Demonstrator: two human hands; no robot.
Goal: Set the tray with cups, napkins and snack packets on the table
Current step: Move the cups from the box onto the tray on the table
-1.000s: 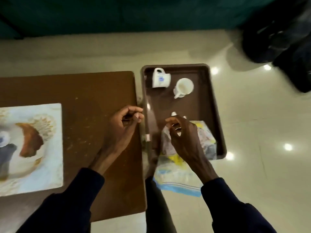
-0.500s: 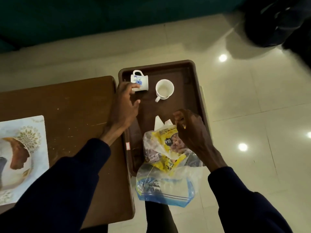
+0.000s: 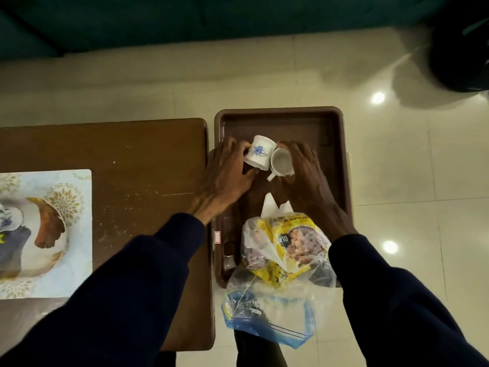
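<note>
A brown tray (image 3: 336,133) sits just right of the wooden table (image 3: 132,160). Over the tray's middle, my left hand (image 3: 225,178) grips a white cup with a blue flower (image 3: 259,152), tilted on its side. My right hand (image 3: 307,178) grips a second white cup (image 3: 281,162), its mouth facing me; the two cups touch. Nearer to me on the tray, a white napkin (image 3: 270,205) sticks up behind a clear plastic bag of yellow snack packets (image 3: 288,247). The bag hangs over the tray's near edge.
A patterned white placemat (image 3: 53,234) lies on the table's left part, carrying another flowered cup (image 3: 8,215) and dark objects. Glossy tiled floor (image 3: 410,181) surrounds the tray. A dark shape (image 3: 460,43) sits at the top right, and a teal surface (image 3: 211,17) runs along the top.
My left hand went from touching the flowered cup to lifting and tilting it. My right hand left the snack bag and took hold of the second cup. The cups came together.
</note>
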